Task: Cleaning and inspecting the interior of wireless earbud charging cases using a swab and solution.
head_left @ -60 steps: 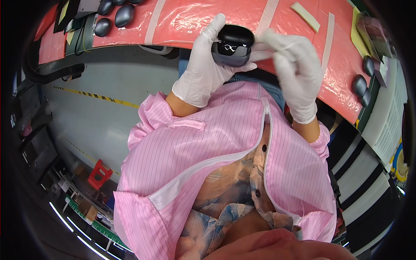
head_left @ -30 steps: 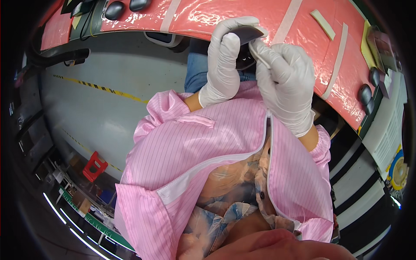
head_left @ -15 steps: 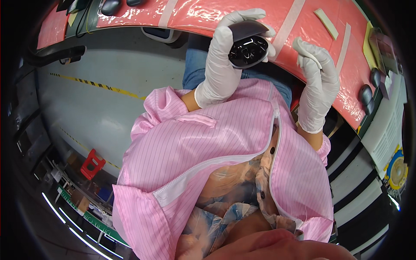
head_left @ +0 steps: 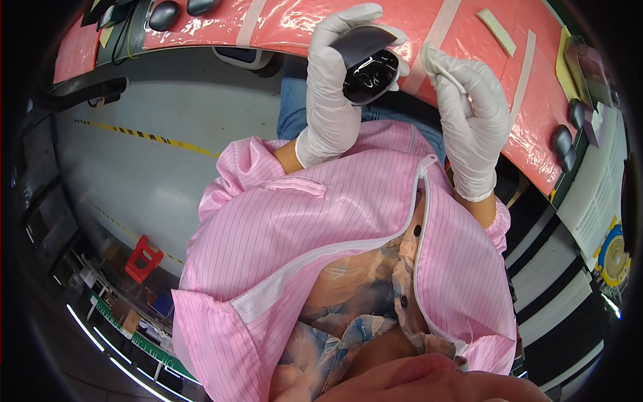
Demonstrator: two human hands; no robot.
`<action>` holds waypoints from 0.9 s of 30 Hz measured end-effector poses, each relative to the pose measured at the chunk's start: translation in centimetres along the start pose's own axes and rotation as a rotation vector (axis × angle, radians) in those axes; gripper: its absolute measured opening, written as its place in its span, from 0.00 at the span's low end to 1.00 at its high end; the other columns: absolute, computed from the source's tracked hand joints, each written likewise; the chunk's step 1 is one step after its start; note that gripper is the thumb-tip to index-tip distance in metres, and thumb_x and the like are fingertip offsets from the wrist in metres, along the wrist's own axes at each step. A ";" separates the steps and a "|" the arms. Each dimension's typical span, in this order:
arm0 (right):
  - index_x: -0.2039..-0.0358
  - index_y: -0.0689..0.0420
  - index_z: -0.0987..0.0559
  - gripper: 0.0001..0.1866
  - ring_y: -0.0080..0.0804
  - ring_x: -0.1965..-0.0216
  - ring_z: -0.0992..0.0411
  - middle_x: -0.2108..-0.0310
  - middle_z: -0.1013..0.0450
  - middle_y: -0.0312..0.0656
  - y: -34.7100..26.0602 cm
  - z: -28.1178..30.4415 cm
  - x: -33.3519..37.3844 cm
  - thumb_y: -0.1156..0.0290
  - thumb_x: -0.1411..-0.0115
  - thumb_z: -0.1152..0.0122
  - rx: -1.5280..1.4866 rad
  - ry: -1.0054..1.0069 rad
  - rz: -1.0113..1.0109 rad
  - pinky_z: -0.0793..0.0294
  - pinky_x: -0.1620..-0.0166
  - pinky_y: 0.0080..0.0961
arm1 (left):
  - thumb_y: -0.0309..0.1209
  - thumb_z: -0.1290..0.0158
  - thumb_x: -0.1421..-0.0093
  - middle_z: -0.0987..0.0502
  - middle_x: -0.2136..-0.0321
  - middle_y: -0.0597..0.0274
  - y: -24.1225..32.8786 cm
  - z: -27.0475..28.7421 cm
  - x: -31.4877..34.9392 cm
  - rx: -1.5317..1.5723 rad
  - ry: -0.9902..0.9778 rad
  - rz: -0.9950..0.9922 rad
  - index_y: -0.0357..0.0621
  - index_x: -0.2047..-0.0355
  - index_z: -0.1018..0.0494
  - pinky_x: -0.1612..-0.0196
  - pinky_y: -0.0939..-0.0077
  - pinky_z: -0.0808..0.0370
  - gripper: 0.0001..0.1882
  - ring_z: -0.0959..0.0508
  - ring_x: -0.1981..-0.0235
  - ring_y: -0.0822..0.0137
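Observation:
My left hand [head_left: 333,100], in a white glove, grips an opened earbud charging case [head_left: 370,75] above the near edge of the table. Its dark grey lid is swung up, and the glossy black inside reflects the lights. My fingers wrap behind and over the lid. To the right of the case, my gloved right hand [head_left: 474,110] pinches a thin white wipe [head_left: 442,72], folded over the fingertips. A small gap separates the wipe from the case. Part of the wipe is hidden by the fingers.
A shiny pink-red mat [head_left: 295,27] with pale tape strips covers the table. More dark grey rounded cases lie at its far left [head_left: 165,15] and right end [head_left: 561,139]. A cream strip [head_left: 496,32] rests at the back right. A red stool [head_left: 143,259] stands on the floor.
Both hands have shifted slightly left. My right hand has moved farther, bringing the wipe closer to the case. The left hand's hold on the opened case is the same.

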State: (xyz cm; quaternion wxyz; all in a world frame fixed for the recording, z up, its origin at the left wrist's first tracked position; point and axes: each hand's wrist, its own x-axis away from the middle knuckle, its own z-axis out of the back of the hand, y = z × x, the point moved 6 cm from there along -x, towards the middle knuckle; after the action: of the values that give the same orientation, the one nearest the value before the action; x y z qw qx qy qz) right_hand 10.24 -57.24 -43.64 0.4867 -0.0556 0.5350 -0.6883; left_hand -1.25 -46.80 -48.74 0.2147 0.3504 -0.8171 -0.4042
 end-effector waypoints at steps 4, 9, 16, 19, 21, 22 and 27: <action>0.61 0.56 0.19 0.14 0.32 0.69 0.26 0.71 0.25 0.38 -1.1 -0.7 -0.6 0.83 0.47 0.42 -0.146 0.050 -0.069 0.28 0.65 0.25 | 0.67 0.59 0.43 0.29 0.54 0.54 -0.9 0.2 -0.1 0.053 0.067 0.072 0.40 0.42 0.43 0.60 0.73 0.24 0.45 0.24 0.58 0.64; 0.64 0.59 0.21 0.12 0.39 0.72 0.31 0.73 0.30 0.43 -4.8 -4.1 -0.9 0.84 0.50 0.41 -0.023 -0.286 0.173 0.33 0.68 0.28 | 0.65 0.57 0.42 0.29 0.56 0.58 -1.0 1.5 -2.5 0.088 -0.575 -0.632 0.42 0.39 0.45 0.52 0.71 0.30 0.43 0.28 0.55 0.67; 0.63 0.59 0.20 0.10 0.29 0.69 0.27 0.68 0.25 0.38 -2.5 -1.9 -0.1 0.82 0.46 0.44 -0.326 -0.223 -0.230 0.30 0.65 0.21 | 0.62 0.50 0.44 0.30 0.55 0.54 0.9 -1.3 -0.7 0.065 -0.207 0.096 0.40 0.38 0.48 0.50 0.71 0.31 0.46 0.27 0.56 0.65; 0.63 0.57 0.21 0.08 0.32 0.68 0.27 0.70 0.26 0.39 -4.8 -2.9 -0.6 0.77 0.45 0.42 0.022 -0.269 0.197 0.29 0.64 0.24 | 0.60 0.49 0.44 0.33 0.53 0.56 1.6 -1.2 -0.8 -0.148 -0.164 -0.062 0.38 0.38 0.48 0.48 0.70 0.34 0.46 0.31 0.53 0.66; 0.64 0.57 0.21 0.09 0.35 0.69 0.28 0.71 0.27 0.40 -5.7 -4.1 -0.5 0.75 0.47 0.40 0.491 -0.334 0.184 0.29 0.64 0.27 | 0.59 0.49 0.43 0.34 0.51 0.56 2.0 -1.1 -0.7 -0.256 -0.142 -0.139 0.37 0.38 0.49 0.46 0.69 0.36 0.46 0.33 0.52 0.67; 0.62 0.59 0.22 0.11 0.30 0.68 0.27 0.71 0.27 0.38 -5.2 -4.4 -0.6 0.73 0.47 0.40 0.454 -0.366 0.131 0.28 0.64 0.26 | 0.58 0.49 0.43 0.35 0.51 0.57 2.3 -0.7 -0.5 -0.327 -0.127 -0.174 0.37 0.37 0.49 0.46 0.69 0.37 0.45 0.33 0.51 0.67; 0.62 0.62 0.22 0.10 0.19 0.60 0.27 0.70 0.25 0.37 -2.1 -4.3 0.1 0.77 0.45 0.44 -0.596 -0.646 -0.673 0.27 0.60 0.18 | 0.46 0.56 0.34 0.27 0.58 0.60 -1.4 2.1 -1.4 0.294 0.181 0.133 0.39 0.46 0.35 0.53 0.72 0.30 0.25 0.27 0.60 0.69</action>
State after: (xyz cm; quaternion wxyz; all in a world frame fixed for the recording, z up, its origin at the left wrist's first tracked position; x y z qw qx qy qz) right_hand 6.35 -54.49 -43.87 0.3424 -0.5671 0.4828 -0.5727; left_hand -1.07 -45.31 -51.21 0.2599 0.3582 -0.8662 -0.2321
